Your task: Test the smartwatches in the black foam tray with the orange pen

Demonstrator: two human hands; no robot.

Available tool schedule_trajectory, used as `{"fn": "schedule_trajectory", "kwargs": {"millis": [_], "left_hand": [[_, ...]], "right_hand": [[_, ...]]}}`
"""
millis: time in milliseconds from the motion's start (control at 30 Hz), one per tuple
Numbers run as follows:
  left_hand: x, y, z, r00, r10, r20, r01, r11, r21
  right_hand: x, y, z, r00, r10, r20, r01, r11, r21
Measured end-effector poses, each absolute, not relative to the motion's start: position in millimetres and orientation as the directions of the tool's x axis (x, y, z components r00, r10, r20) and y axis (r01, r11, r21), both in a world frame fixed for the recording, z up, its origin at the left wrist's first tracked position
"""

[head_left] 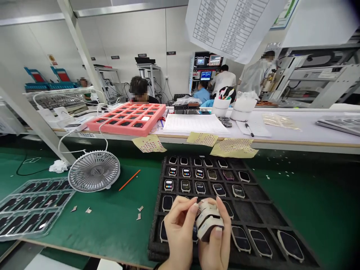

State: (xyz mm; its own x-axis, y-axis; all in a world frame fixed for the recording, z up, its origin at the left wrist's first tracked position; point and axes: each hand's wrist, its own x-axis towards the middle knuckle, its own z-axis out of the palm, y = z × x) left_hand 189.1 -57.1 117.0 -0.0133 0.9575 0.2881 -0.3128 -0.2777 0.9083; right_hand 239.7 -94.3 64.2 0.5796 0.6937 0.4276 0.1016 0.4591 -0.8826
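Observation:
Above the black foam tray (254,210), a small stack of off-white smartwatch bodies (208,220) is tilted between my two hands. My right hand (218,243) is closed round the stack, its thumb on the near dark face and fingers along the right side. The fingers of my left hand (180,232) are pinched at the stack's upper left edge; anything small between those fingertips is hidden. Smartwatches (185,186) lie in many of the tray's compartments, a few with lit screens. My hands cover part of the tray's near left compartments.
Left of the tray are an orange stick (129,180), a grey fan (94,171) and a clear blister tray (33,206) with dark parts. Small peeled tabs (138,216) lie on the green mat. A shelf edge (177,139) crosses ahead, bearing a pink foam tray (123,129).

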Motion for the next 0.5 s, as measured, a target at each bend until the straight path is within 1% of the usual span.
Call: {"fn": "schedule_trajectory", "kwargs": {"millis": [67, 200, 367, 433, 500], "left_hand": [[191, -58, 118, -0.054, 0.952, 0.302, -0.31, -0.303, 0.901], [192, -59, 118, -0.117, 0.938, 0.328, -0.315, -0.348, 0.883], [193, -59, 111, -0.117, 0.892, 0.436, -0.318, -0.45, 0.834], [193, -59, 108, -0.098, 0.897, 0.431, -0.342, -0.438, 0.831], [192, -58, 107, -0.027, 0.926, 0.376, -0.411, -0.353, 0.84]], "right_hand": [[237, -93, 61, 0.625, 0.658, 0.42, 0.093, 0.472, -0.877], [236, -88, 56, 0.669, 0.564, 0.484, 0.147, 0.539, -0.83], [240, -87, 59, 0.648, 0.575, 0.5, 0.181, 0.521, -0.834], [241, -87, 61, 0.637, 0.578, 0.51, 0.194, 0.52, -0.832], [242, -88, 62, 0.635, 0.566, 0.526, 0.213, 0.526, -0.823]]}}
